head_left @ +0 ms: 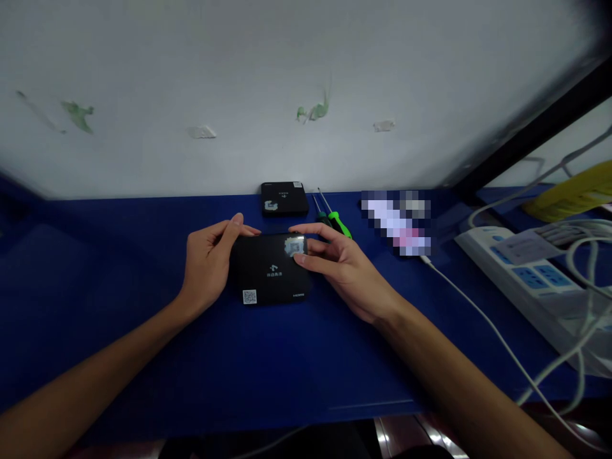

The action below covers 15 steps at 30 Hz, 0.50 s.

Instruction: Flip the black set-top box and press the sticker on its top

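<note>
Blue tabletop [191,376]: near edge crosses the foreground.
White power strip [557,306]: right side, white cables [581,357] looped over it.
Near black box [272,287]: middle of the tabletop, logo face up, QR label at the near left corner; contact with the surface below cannot be told.
Right hand [347,268]: grips the box's far right corner, thumb on the top face, index finger at the far edge.
Left hand [208,258]: fingertips at the far left corner; whether they grip cannot be told.
Two screwdrivers [339,224]: beyond the right hand, one handle bright green.
Far black box [284,201]: left of these tools, near the white wall [239,64].
</note>
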Tool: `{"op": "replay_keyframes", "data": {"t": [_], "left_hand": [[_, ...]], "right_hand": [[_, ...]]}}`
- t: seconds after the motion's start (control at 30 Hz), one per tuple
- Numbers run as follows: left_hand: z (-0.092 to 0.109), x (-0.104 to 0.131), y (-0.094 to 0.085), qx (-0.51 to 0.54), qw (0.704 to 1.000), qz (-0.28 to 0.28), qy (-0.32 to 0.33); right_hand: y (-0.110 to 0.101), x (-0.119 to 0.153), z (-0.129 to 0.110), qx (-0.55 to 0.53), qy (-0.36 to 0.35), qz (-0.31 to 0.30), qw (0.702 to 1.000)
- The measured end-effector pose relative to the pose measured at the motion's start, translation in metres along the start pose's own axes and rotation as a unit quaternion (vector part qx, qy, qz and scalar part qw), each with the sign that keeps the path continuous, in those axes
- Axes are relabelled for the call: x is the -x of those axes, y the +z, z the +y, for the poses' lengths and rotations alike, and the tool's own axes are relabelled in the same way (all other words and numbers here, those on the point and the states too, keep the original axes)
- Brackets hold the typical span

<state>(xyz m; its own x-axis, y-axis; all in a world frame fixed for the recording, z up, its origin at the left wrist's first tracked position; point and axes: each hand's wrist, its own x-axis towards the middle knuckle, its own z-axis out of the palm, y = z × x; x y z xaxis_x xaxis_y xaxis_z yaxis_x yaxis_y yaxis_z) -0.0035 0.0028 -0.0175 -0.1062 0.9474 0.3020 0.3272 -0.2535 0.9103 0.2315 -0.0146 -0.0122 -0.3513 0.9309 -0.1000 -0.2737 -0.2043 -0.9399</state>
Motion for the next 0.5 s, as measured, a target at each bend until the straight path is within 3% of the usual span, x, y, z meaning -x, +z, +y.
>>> {"op": "replay_keyframes", "data": {"t": [0.2,0.4,0.5], "left_hand": [[-0.007,-0.007,0.000,0.120,0.991,0.027,-0.044],[-0.010,-0.008,-0.003,0.013,0.998,0.040,-0.043],[-0.006,-0.007,-0.002,0.032,0.998,0.041,-0.017]], "right_hand": [[-0.004,-0.002,0.001,0.000,0.000,0.007,1.000],[-0.005,-0.001,0.001,0.000,-0.002,0.007,1.000],[-0.004,-0.001,0.000,0.002,0.000,0.013,1.000]]}}
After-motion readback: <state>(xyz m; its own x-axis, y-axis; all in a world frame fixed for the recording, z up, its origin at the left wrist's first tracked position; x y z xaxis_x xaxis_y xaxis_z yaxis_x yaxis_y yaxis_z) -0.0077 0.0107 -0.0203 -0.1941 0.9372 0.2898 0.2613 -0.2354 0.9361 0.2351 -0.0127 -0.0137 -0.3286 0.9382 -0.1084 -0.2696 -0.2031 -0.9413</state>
